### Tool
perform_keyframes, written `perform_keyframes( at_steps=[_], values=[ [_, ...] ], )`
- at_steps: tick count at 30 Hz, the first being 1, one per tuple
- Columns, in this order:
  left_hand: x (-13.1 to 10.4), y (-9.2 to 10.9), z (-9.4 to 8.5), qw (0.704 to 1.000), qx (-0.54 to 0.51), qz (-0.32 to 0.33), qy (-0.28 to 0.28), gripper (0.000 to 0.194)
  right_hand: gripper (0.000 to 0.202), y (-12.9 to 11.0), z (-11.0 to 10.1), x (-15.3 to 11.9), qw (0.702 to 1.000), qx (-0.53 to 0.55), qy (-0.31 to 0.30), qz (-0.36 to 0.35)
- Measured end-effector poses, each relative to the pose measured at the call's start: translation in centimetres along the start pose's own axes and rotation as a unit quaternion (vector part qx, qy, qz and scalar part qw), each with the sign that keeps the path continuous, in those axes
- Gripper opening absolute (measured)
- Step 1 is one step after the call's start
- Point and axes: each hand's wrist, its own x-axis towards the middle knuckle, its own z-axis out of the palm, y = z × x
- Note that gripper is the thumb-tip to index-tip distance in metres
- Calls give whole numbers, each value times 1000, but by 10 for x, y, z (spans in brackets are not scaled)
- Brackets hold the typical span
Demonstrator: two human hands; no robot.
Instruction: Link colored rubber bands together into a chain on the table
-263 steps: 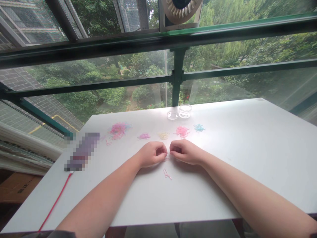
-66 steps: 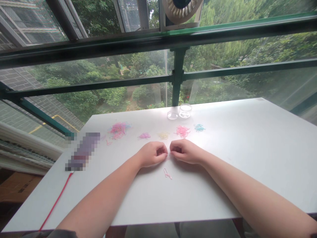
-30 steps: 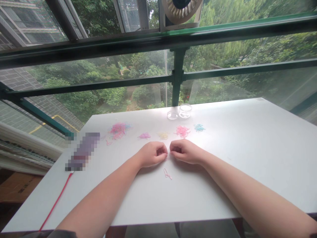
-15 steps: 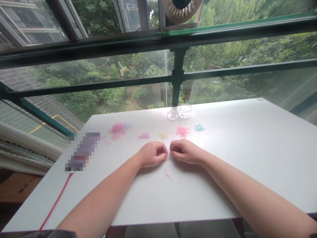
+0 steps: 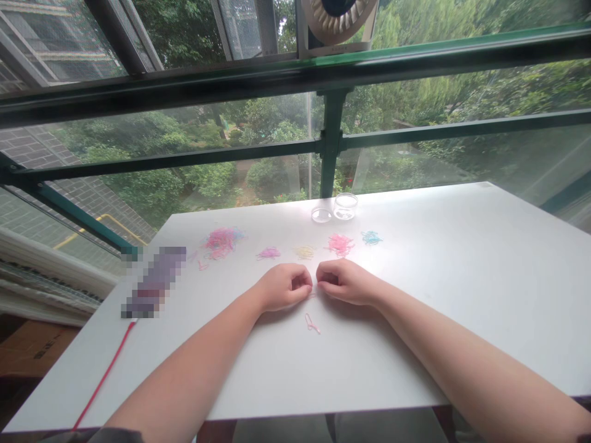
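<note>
My left hand [image 5: 285,287] and my right hand [image 5: 347,282] rest close together over the middle of the white table [image 5: 462,283]. Thumb and fingers of each are pinched, the tips almost meeting. A thin pink strand [image 5: 313,295] shows just below the fingertips; whether they grip it is too small to tell. Nearer me lies a pink loop [image 5: 312,323], which looks like a small rubber band. Beyond the hands are little heaps of similar thin loops: a purple heap [image 5: 269,253], a yellow heap [image 5: 305,252], a pink heap [image 5: 340,245] and a blue-green heap [image 5: 372,237].
A larger mixed heap [image 5: 222,242] lies at the left back. A clear round jar [image 5: 346,207] and its apparent lid [image 5: 322,215] stand near the far edge. On the left is a blurred-out dark object [image 5: 154,283] with a red cord [image 5: 105,374]. Green railing [image 5: 330,144] borders the table.
</note>
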Motion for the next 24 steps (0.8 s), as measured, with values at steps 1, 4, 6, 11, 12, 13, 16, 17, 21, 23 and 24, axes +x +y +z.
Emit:
perform_keyframes(
  at_steps=[1, 4, 6, 11, 12, 13, 16, 17, 21, 23, 24],
  values=[
    [0, 0, 0, 1000, 0, -1, 0, 11, 5, 0, 0, 0, 1000, 0, -1, 0],
    [0, 2, 0, 1000, -2, -5, 2, 11, 5, 0, 0, 0, 1000, 1, -2, 1],
    [-1, 3, 0, 1000, -3, -6, 4, 11, 5, 0, 0, 0, 1000, 3, -2, 1],
    [-1, 4, -1, 1000, -3, -6, 5, 11, 6, 0, 0, 0, 1000, 5, -3, 0],
    [-1, 4, -1, 1000, -3, -6, 5, 11, 6, 0, 0, 0, 1000, 4, -3, 0],
    [-1, 4, -1, 1000, -3, -7, 4, 11, 6, 0, 0, 0, 1000, 4, -3, 0],
    [-1, 4, -1, 1000, -2, -7, 6, 11, 6, 0, 0, 0, 1000, 2, -2, 0],
    [-1, 3, -1, 1000, -2, -7, 6, 11, 6, 1, 0, 0, 1000, 1, -3, -1],
    [0, 2, -1, 1000, -3, -5, 6, 11, 7, 1, 0, 0, 1000, -2, -3, -4],
    [0, 2, -1, 1000, -2, -4, 5, 11, 7, 1, 0, 0, 1000, -3, -4, -6],
    [0, 2, -1, 1000, -2, -4, 5, 11, 7, 1, 0, 0, 1000, -4, -4, -6]
  ],
)
